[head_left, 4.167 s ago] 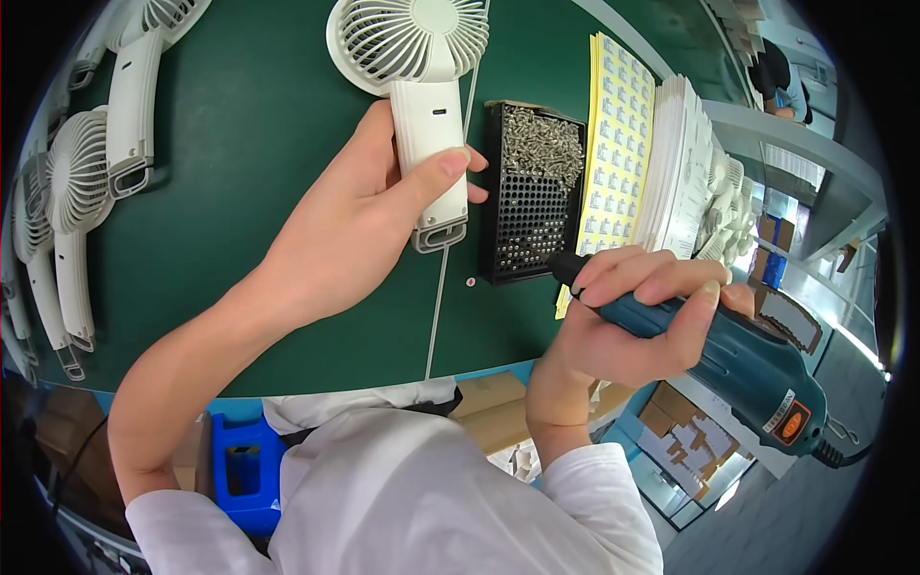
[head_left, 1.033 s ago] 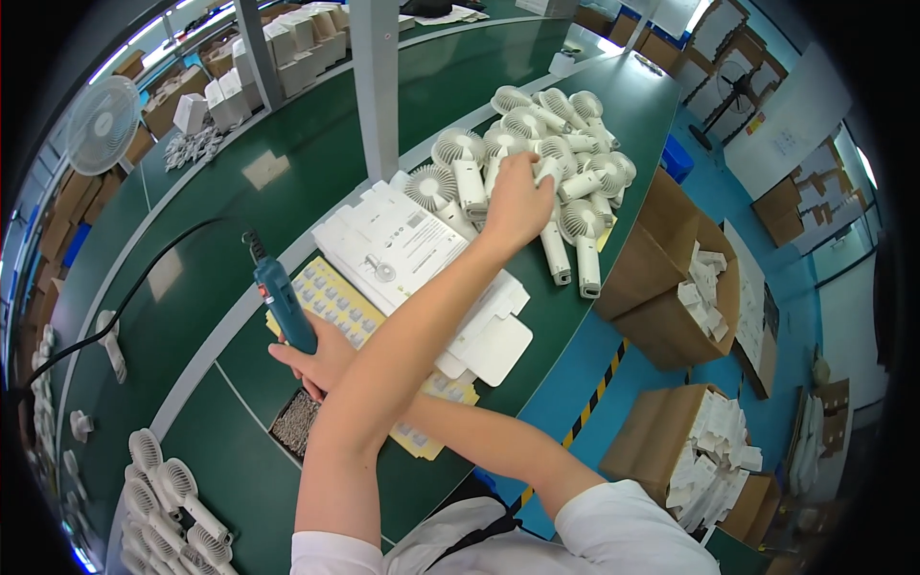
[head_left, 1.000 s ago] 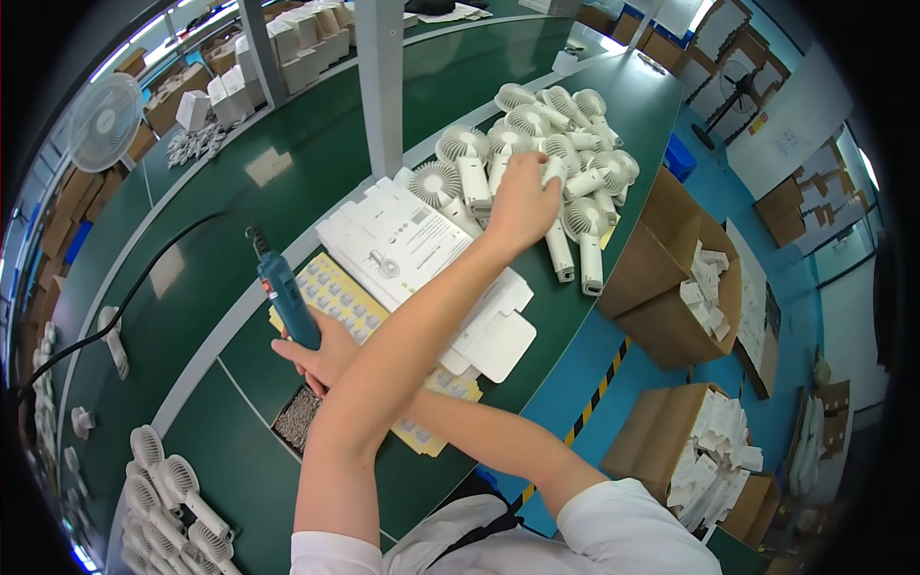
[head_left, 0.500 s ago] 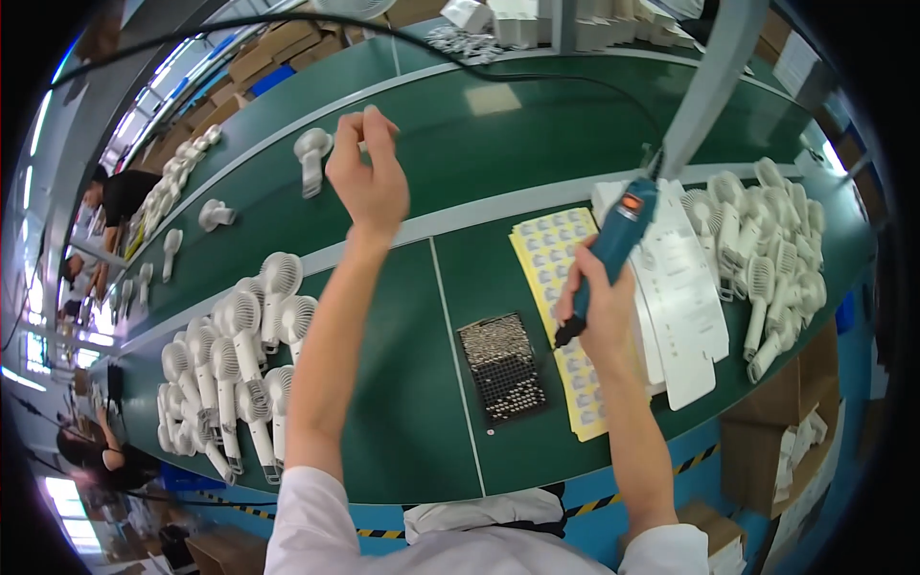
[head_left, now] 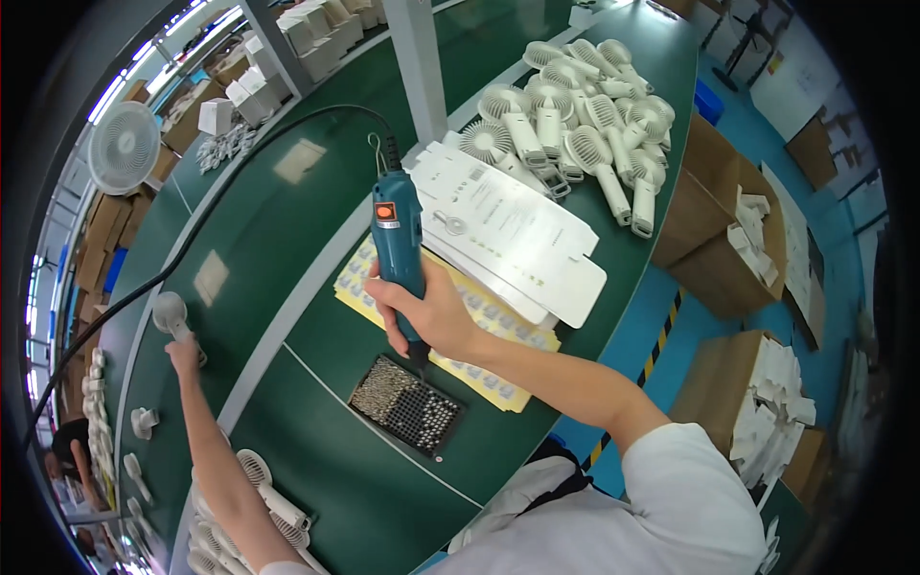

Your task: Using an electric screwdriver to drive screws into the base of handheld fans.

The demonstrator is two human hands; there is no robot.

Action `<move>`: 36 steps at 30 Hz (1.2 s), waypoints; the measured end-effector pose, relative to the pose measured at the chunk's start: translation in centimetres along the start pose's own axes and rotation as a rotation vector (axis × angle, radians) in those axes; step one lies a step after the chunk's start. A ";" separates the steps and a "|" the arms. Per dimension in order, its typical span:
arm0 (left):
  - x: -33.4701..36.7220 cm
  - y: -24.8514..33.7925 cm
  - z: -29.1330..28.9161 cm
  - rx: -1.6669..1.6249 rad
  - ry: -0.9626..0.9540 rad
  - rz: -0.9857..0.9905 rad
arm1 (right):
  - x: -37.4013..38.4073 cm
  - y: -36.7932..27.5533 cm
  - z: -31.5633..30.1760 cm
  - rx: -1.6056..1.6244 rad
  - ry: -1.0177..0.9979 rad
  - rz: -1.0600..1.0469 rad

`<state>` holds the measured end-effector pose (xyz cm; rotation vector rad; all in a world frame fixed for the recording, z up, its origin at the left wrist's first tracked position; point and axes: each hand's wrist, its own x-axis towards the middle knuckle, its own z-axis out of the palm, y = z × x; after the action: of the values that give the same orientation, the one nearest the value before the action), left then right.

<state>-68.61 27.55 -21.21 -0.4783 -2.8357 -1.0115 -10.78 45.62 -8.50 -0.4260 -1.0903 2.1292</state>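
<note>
My left hand (head_left: 182, 353) is out at the far left, closed around the handle of a white handheld fan (head_left: 170, 310) on the green conveyor belt. In my right hand (head_left: 439, 311) is a teal electric screwdriver (head_left: 397, 230) with an orange switch, its cord running up from the top. The screwdriver's dark tip points down at the edge of a black screw tray (head_left: 405, 414); whether they touch I cannot tell. Small screws fill parts of the tray's grid. Yellow sheets of stickers (head_left: 503, 391) lie beside the tray, partly beneath my right hand.
White printed flat boxes (head_left: 522, 240) cover part of the sticker sheets. Piles of white fans (head_left: 599, 144) lie at the far right and near left (head_left: 283, 503). A grey post (head_left: 417, 72) rises behind the screwdriver, and its black cord (head_left: 206, 206) crosses the belt. Cardboard boxes (head_left: 714, 225) stand at right.
The view has swung to the right. My left hand, earlier raised above the belt, is now on a fan. My right hand still holds the screwdriver, now more upright with its tip by the tray.
</note>
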 end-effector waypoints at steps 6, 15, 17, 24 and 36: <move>-16.8 15.5 -3.9 -0.528 -0.406 -0.058 | 0.4 1.3 -1.4 -0.011 0.126 -0.066; -35.6 17.5 -8.9 -1.299 -0.405 -0.246 | -2.2 1.3 4.0 -0.233 0.101 -0.320; -38.5 16.4 -9.5 -1.167 -0.397 -0.178 | -3.4 1.9 4.4 -0.292 0.053 -0.358; -41.8 12.8 -9.5 -0.862 -0.079 0.379 | -5.2 2.9 5.1 -0.382 0.045 -0.385; -42.3 12.6 -8.8 -1.128 -0.538 -0.306 | -4.4 3.7 2.9 -0.594 0.002 -0.539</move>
<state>-24.71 20.20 -14.88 -0.4037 -2.4272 -2.9023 -10.93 39.27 -9.88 -0.3464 -1.6219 1.3187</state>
